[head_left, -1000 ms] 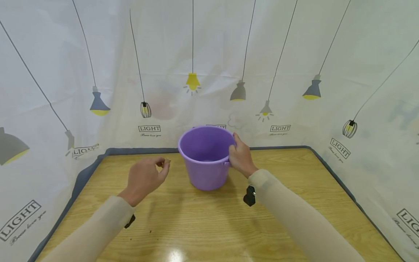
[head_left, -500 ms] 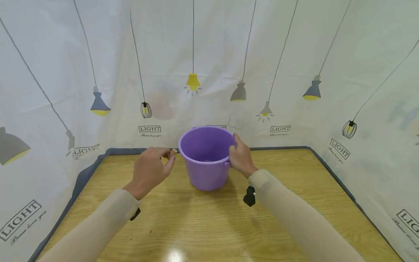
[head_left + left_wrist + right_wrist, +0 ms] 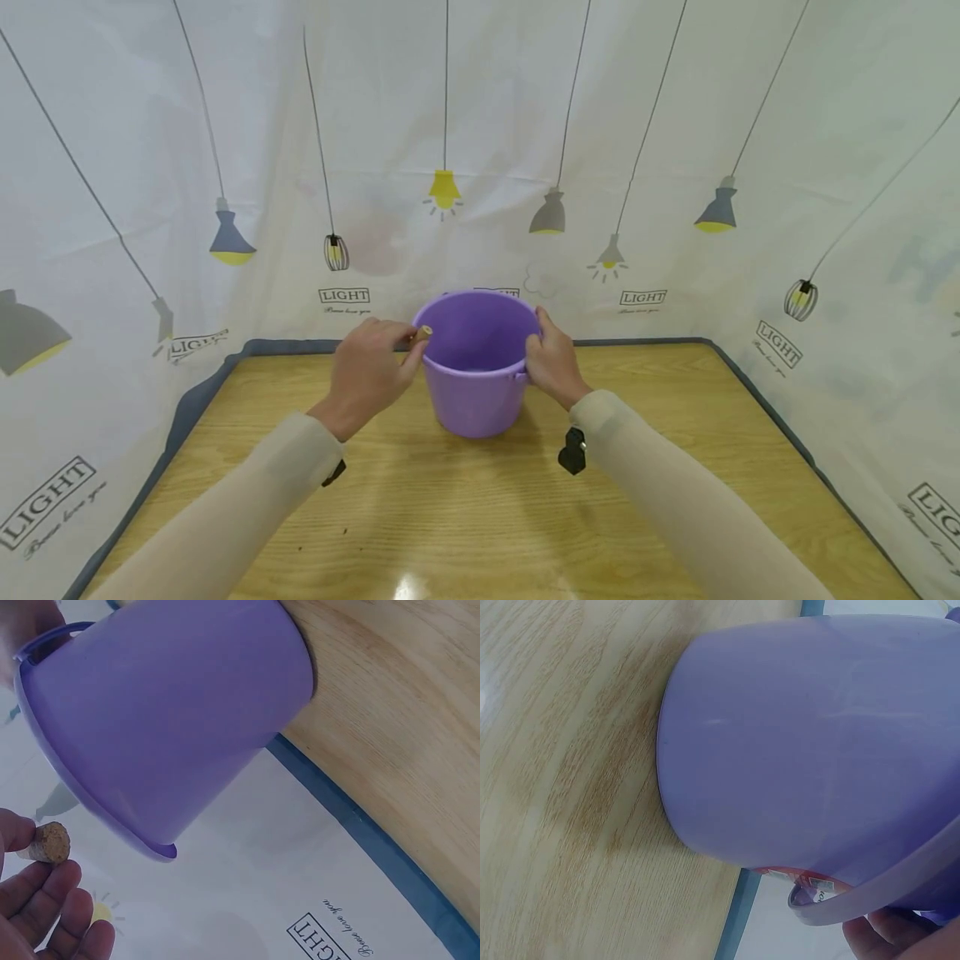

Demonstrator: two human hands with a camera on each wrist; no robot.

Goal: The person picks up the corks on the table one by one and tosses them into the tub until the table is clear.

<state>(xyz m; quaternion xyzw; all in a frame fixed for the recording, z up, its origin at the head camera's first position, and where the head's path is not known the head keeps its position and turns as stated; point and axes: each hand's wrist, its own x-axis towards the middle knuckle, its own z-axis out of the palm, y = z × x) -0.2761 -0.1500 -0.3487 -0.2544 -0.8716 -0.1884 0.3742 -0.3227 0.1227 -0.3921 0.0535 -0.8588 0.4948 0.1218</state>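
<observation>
A purple plastic bucket [image 3: 474, 404] stands upright on the wooden table, its mouth facing up. My left hand [image 3: 366, 371] pinches a small cork [image 3: 424, 332] between thumb and fingers at the bucket's left rim. In the left wrist view the round end of the cork [image 3: 55, 842] shows, with the other fingers loosely bent below it. My right hand [image 3: 553, 358] grips the bucket's rim on the right. The bucket's handle [image 3: 889, 889] hangs down along the rim beside those fingers in the right wrist view. The bucket's floor is mostly hidden.
The table [image 3: 465, 517] has a blue-grey edging [image 3: 637, 339] along its back and sides. A white cloth backdrop [image 3: 480, 100] printed with hanging lamps rises behind it and at both sides. A red-bordered label [image 3: 810, 879] sits on the bucket.
My left hand has moved right and slightly up, bringing the cork from left of the bucket to its rim. The right hand and the bucket have stayed put.
</observation>
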